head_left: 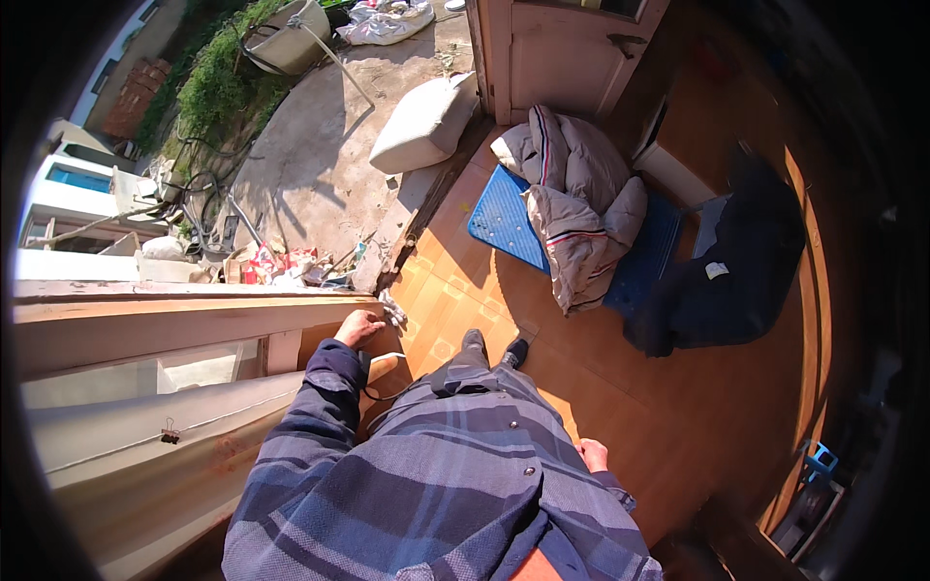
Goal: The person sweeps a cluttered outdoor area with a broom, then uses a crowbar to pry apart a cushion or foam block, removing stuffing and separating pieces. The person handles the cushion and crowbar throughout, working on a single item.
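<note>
My left hand reaches forward and curls over the end of a pale wooden door that stands open at my left. A small white scrap hangs just beyond the fingers. My right hand hangs by my hip, mostly hidden by the blue plaid shirt sleeve; I see nothing in it. My dark shoes stand on the orange tiled floor at the doorway.
A grey padded jacket lies on a blue mat ahead. A dark garment lies to the right. Outside, a white cushion rests on concrete. A pale cloth with a binder clip hangs at my left.
</note>
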`<move>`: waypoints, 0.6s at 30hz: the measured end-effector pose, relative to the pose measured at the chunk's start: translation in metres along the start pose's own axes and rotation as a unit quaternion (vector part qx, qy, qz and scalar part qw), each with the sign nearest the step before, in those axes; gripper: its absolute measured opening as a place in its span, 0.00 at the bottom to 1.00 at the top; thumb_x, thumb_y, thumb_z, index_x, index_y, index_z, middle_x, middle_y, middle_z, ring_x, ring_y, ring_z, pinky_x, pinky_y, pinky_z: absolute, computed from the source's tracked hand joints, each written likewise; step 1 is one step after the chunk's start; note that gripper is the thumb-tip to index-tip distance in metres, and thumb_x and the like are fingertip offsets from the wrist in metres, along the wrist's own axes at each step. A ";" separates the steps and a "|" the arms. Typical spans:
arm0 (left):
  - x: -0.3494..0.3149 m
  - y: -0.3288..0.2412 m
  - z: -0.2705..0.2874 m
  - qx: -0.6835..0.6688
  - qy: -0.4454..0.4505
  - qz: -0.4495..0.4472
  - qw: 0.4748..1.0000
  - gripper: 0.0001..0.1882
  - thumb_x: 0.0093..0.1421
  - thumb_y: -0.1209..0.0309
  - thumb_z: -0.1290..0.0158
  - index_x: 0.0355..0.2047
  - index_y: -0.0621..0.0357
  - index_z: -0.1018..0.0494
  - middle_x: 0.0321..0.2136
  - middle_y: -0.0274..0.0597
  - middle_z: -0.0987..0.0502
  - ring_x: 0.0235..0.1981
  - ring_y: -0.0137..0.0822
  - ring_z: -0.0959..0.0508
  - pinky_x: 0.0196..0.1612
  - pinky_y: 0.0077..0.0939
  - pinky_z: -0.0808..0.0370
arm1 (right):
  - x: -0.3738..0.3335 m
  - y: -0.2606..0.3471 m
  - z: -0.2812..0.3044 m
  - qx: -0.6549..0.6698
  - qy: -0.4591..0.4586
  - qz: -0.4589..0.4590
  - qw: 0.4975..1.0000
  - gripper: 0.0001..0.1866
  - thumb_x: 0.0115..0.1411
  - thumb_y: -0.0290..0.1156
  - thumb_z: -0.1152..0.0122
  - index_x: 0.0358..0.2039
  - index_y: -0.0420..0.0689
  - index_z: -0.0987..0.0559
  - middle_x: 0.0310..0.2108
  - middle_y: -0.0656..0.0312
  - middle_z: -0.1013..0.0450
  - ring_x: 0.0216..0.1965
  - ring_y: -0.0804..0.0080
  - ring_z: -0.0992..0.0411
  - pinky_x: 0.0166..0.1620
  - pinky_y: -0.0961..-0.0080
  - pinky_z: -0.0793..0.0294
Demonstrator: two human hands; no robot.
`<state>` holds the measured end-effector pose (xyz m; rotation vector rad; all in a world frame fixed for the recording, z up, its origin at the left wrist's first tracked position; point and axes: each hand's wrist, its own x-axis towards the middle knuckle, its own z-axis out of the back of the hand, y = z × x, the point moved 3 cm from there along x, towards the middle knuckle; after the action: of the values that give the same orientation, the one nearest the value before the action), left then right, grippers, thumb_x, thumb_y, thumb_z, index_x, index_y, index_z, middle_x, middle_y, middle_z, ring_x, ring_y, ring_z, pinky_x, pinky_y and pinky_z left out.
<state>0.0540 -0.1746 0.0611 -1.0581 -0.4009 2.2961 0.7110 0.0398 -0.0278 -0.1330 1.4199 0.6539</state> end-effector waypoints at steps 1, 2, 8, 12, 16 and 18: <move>-0.002 0.002 0.004 0.035 -0.010 0.036 0.999 0.17 0.57 0.58 0.39 0.34 0.61 0.18 0.27 0.54 0.18 0.30 0.50 0.19 0.37 0.39 0.24 | 0.007 0.029 -0.002 0.006 -0.030 -0.002 1.000 0.11 0.65 0.31 0.48 0.45 0.41 0.24 0.33 0.57 0.23 0.30 0.68 0.22 0.31 0.71 0.19; 0.001 0.001 0.010 0.041 -0.031 0.027 0.998 0.17 0.57 0.56 0.39 0.34 0.59 0.18 0.28 0.53 0.18 0.31 0.49 0.18 0.38 0.39 0.24 | 0.016 0.062 -0.008 0.005 -0.025 0.026 0.999 0.09 0.65 0.30 0.46 0.43 0.43 0.22 0.33 0.58 0.23 0.30 0.70 0.22 0.31 0.73 0.20; 0.012 -0.006 0.035 0.055 -0.082 0.086 0.991 0.22 0.64 0.49 0.48 0.33 0.56 0.18 0.30 0.51 0.18 0.37 0.50 0.18 0.41 0.42 0.24 | 0.055 0.233 -0.063 -0.052 0.060 0.133 0.988 0.09 0.67 0.31 0.45 0.43 0.42 0.22 0.31 0.62 0.24 0.28 0.74 0.24 0.29 0.79 0.22; 0.057 0.008 0.058 0.051 -0.120 0.062 0.989 0.25 0.66 0.48 0.52 0.34 0.59 0.18 0.28 0.54 0.19 0.35 0.52 0.18 0.41 0.42 0.24 | 0.061 0.300 -0.101 -0.049 0.047 0.150 0.986 0.08 0.66 0.31 0.43 0.42 0.42 0.21 0.29 0.61 0.23 0.25 0.74 0.24 0.27 0.79 0.23; 0.113 0.037 0.090 0.013 -0.095 0.074 0.993 0.24 0.65 0.49 0.51 0.33 0.59 0.19 0.27 0.54 0.19 0.34 0.53 0.18 0.40 0.44 0.25 | 0.036 0.318 -0.150 -0.089 -0.004 0.128 0.988 0.07 0.66 0.29 0.45 0.40 0.41 0.21 0.29 0.59 0.23 0.26 0.72 0.23 0.27 0.77 0.22; 0.134 0.046 0.114 0.002 -0.071 0.064 0.995 0.24 0.64 0.50 0.50 0.33 0.60 0.19 0.29 0.57 0.19 0.35 0.56 0.19 0.40 0.45 0.25 | 0.018 0.316 -0.180 -0.127 -0.008 0.069 0.989 0.07 0.65 0.29 0.44 0.40 0.40 0.21 0.30 0.57 0.22 0.27 0.70 0.22 0.28 0.74 0.20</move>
<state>-0.1205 -0.1327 0.0328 -0.9469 -0.3932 2.4945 0.3984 0.2214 0.0160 -0.2311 1.3337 0.9480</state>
